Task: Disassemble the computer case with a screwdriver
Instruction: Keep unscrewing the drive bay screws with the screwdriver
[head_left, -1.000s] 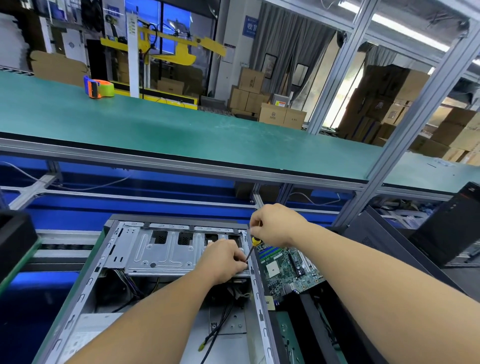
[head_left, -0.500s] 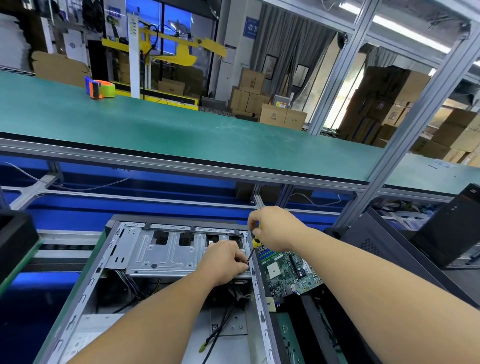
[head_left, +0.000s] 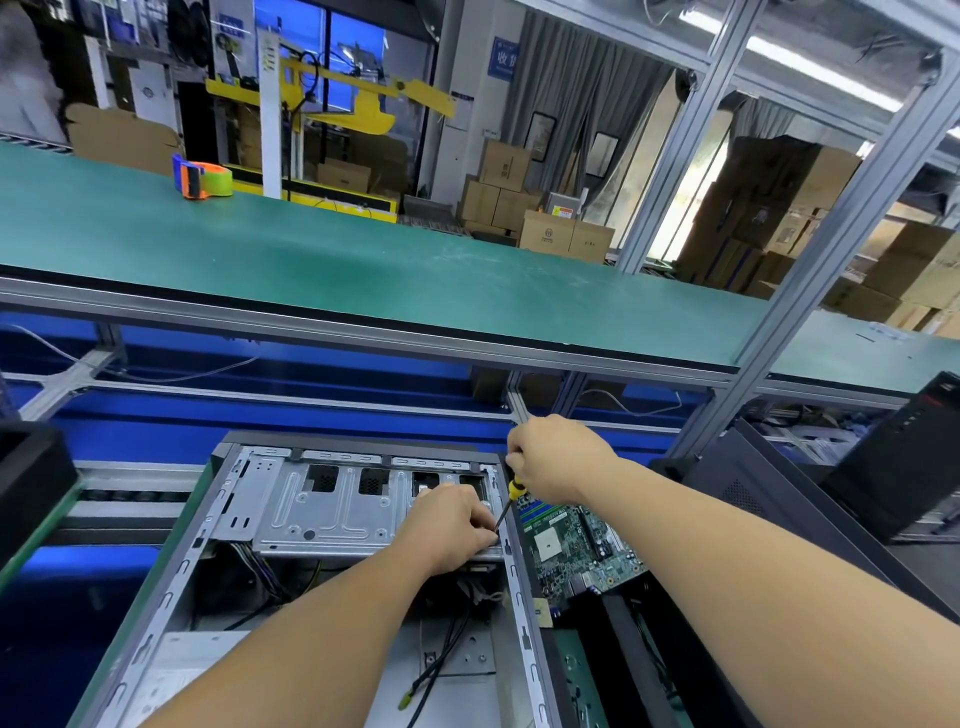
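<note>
The open computer case (head_left: 322, 561) lies under both hands. The left hand (head_left: 449, 525) rests curled on the drive bracket (head_left: 343, 512), pinching near the tip of the screwdriver (head_left: 508, 506). Just right and above, the right hand (head_left: 558, 457) grips the screwdriver's handle, tilted; a motherboard (head_left: 582, 551) lies below it.

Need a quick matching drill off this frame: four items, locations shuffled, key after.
Things:
1. yellow-collared screwdriver
2. orange and green tape dispenser
3. loose green circuit board
4. grey metal drive cage

Places:
A. on the green conveyor belt, far left
B. inside the open grey computer case, under the left hand
C. gripped in the right hand
D. outside the case, just right of its wall

Pairs: 1-C, 2-A, 3-D, 4-B
</note>
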